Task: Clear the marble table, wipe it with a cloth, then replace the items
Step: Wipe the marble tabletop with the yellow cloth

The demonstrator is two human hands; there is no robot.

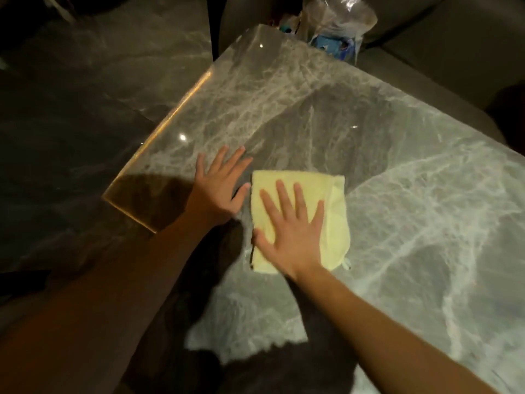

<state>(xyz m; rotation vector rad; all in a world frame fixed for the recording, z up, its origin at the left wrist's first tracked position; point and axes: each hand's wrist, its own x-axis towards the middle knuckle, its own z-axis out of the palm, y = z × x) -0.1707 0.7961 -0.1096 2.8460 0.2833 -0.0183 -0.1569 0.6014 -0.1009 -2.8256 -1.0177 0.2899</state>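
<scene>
A folded pale yellow cloth lies flat on the grey veined marble table, near its left end. My right hand presses flat on the cloth with fingers spread, covering its lower left part. My left hand rests palm down on the bare marble just left of the cloth, fingers apart, holding nothing. The tabletop around both hands carries no items.
A clear plastic bag with blue packaging inside sits past the table's far corner, beside a dark sofa. Dark marble floor lies left of the table's gold-lit edge. My shadow falls across the near side.
</scene>
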